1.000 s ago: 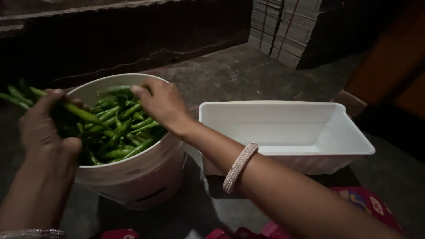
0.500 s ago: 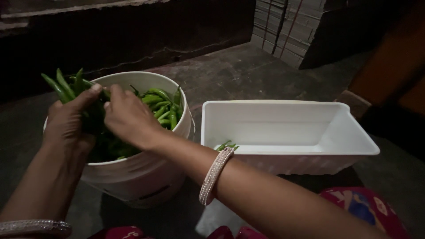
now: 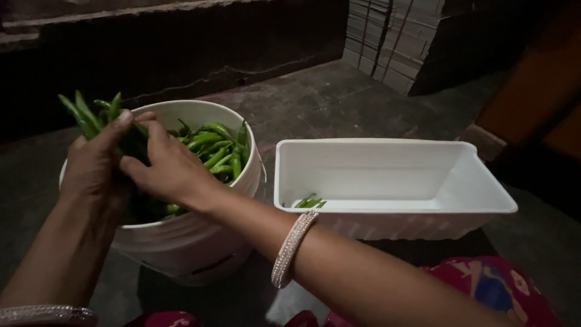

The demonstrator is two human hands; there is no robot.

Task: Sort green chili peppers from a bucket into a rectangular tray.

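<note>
A white bucket (image 3: pixel 200 242) stands on the floor at the left, filled with green chillies (image 3: pixel 215 148). My left hand (image 3: pixel 94 169) is closed around a bunch of green chillies (image 3: pixel 91 112) whose tips stick up over the bucket's left rim. Reaching across from the right, my right hand (image 3: pixel 169 169) touches that bunch, its fingers pinching at the chillies beside the left hand. To the right of the bucket sits a white rectangular tray (image 3: pixel 423 212) with a few green chillies (image 3: pixel 310 203) in its near left corner.
A stack of flat cardboard sheets (image 3: pixel 393 42) stands at the back right. A dark wall (image 3: pixel 181 42) runs behind the bucket. Pink patterned cloth (image 3: pixel 496 284) lies at the bottom right. The floor is rough dark concrete.
My left hand lifted a bunch of chillies from the bucket to its left rim. My right hand moved left from the bucket's middle to that bunch. A few chillies now show in the tray.
</note>
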